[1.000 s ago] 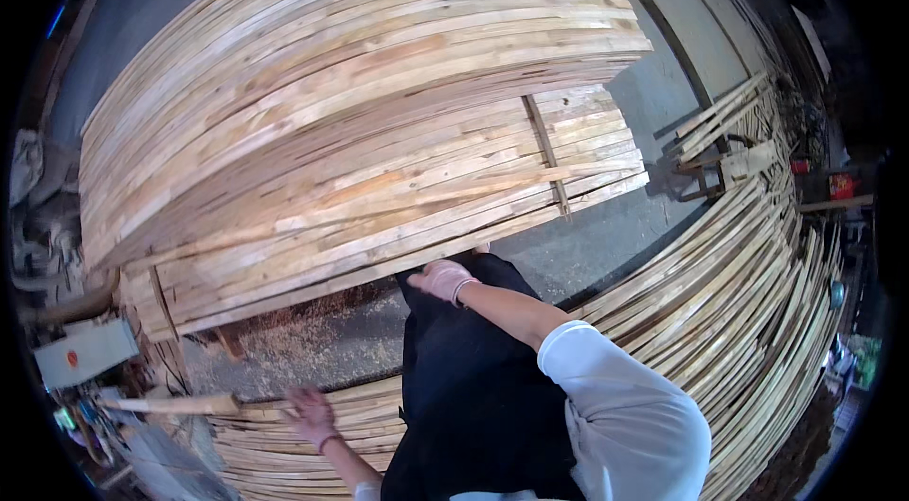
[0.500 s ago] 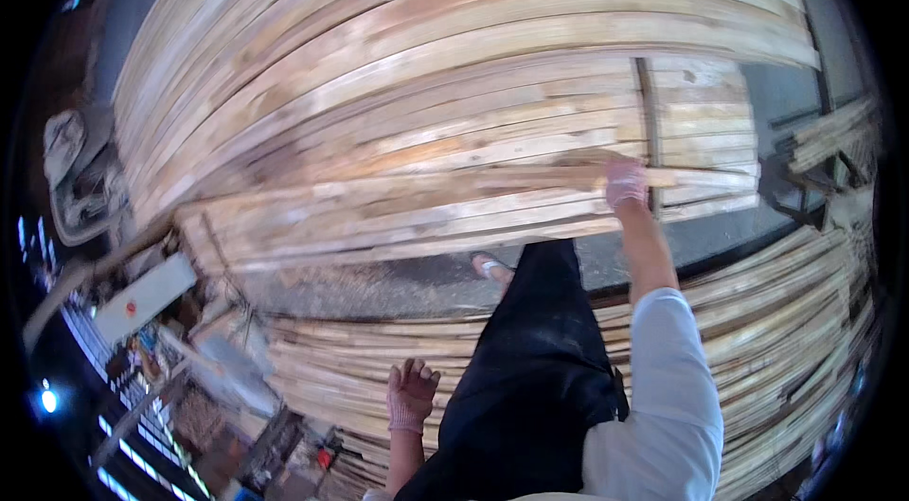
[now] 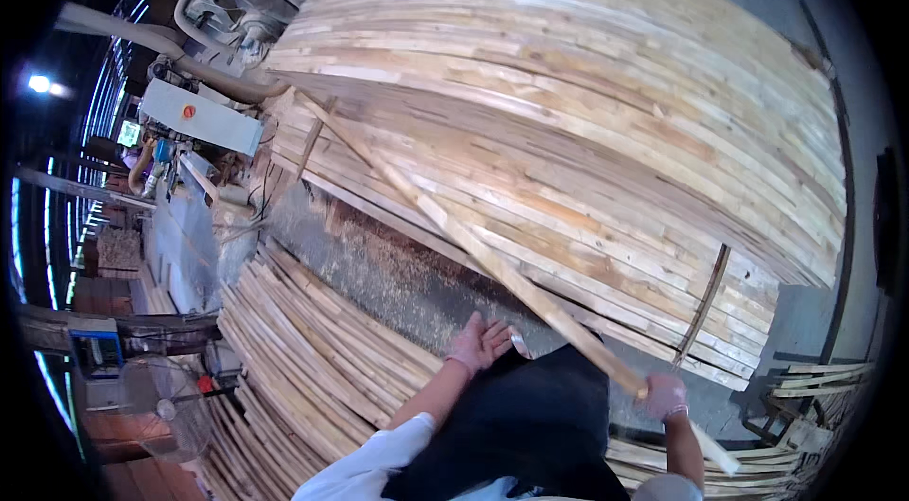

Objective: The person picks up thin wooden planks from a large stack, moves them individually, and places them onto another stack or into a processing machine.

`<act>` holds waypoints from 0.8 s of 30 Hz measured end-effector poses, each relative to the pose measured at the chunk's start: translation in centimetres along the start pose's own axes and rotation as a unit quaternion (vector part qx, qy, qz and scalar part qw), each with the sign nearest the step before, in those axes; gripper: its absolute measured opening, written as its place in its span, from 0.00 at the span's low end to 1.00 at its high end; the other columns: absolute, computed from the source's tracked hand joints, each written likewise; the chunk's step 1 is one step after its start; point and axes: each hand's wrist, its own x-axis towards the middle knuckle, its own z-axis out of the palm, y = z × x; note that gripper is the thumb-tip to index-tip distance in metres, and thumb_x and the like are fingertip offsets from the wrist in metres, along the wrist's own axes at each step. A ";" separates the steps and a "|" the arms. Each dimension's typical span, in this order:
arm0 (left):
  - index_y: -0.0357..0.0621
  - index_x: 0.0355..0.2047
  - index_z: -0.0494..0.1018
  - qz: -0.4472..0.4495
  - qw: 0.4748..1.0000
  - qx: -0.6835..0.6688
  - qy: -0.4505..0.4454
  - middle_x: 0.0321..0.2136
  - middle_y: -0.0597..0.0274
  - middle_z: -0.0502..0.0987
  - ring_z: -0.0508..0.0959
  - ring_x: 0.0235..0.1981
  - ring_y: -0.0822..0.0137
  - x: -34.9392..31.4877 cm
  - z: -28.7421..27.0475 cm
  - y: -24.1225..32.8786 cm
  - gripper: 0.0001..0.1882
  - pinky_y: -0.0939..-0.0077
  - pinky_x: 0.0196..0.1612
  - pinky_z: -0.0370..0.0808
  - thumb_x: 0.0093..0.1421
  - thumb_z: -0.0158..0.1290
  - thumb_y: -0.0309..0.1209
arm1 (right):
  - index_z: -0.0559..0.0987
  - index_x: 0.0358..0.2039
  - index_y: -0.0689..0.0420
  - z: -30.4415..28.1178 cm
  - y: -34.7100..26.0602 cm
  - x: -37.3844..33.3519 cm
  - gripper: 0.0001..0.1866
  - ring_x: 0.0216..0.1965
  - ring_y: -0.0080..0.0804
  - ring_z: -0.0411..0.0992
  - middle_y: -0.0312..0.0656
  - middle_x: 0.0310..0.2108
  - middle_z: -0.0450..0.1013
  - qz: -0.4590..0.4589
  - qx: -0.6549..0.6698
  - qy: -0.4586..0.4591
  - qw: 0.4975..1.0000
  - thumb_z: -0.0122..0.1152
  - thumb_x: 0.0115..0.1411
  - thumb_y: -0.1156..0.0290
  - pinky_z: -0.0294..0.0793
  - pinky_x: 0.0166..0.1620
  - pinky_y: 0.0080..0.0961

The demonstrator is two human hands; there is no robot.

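A long, pale wooden strip (image 3: 508,276) slants across the view, its far end over the left end of the stacked boards and its near end past my right hand. My right hand (image 3: 666,395), in a pinkish work glove, is closed round the strip near that lower end. My left hand (image 3: 479,343), gloved alike, is held out with fingers apart, left of the strip and not touching it. Under the strip lies the lower stack of boards (image 3: 578,226), with a narrow dark crosspiece (image 3: 703,304) across it near the right end.
Beyond rises a taller wide stack of boards (image 3: 568,56). Behind my left arm lies a pile of thin strips (image 3: 312,359). At the left stand a machine with a pale control panel (image 3: 201,115) and a fan (image 3: 161,406). Sawdust covers the floor (image 3: 379,259) between the stacks.
My right hand has drawn the strip off the lower stack toward me, so it now lies aslant. My left hand has reached forward. The view has turned to the left.
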 end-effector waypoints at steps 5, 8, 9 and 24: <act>0.48 0.57 0.61 0.061 0.981 -0.021 -0.185 0.53 0.54 0.68 0.66 0.55 0.50 2.5 -0.5 2.3 0.33 0.48 0.58 0.63 0.62 0.39 0.58 | 0.79 0.38 0.48 0.8 -6.7 -12.0 0.28 0.44 0.44 0.74 0.44 0.40 0.76 0.050 0.118 -0.014 0.992 0.64 0.41 0.42 0.73 0.45 0.37; 0.46 0.39 0.70 0.102 0.991 -0.070 -0.058 0.30 0.60 0.74 0.72 0.30 0.59 2.8 -3.6 0.6 0.36 0.53 0.42 0.72 0.58 0.33 0.67 | 0.79 0.43 0.47 4.4 -2.1 -20.2 0.22 0.45 0.41 0.74 0.43 0.41 0.76 0.155 -0.031 -0.009 0.987 0.61 0.47 0.52 0.72 0.47 0.35; 0.48 0.34 0.69 0.079 0.989 -0.095 -0.086 0.24 0.63 0.70 0.70 0.26 0.61 2.2 -3.2 0.1 0.36 0.59 0.36 0.70 0.56 0.34 0.69 | 0.79 0.43 0.44 5.8 0.3 -22.7 0.20 0.48 0.37 0.73 0.40 0.44 0.76 0.256 -0.081 -0.079 0.960 0.60 0.48 0.55 0.70 0.48 0.35; 0.54 0.19 0.65 0.118 0.939 -0.181 -0.268 0.07 0.78 0.51 0.54 0.09 0.76 -5.1 -3.0 -0.1 0.19 0.74 0.22 0.61 0.56 0.40 0.53 | 0.64 0.62 0.45 9.2 8.1 -25.7 0.26 0.65 0.39 0.54 0.35 0.63 0.60 0.579 0.034 -0.111 0.807 0.40 0.65 0.52 0.43 0.65 0.53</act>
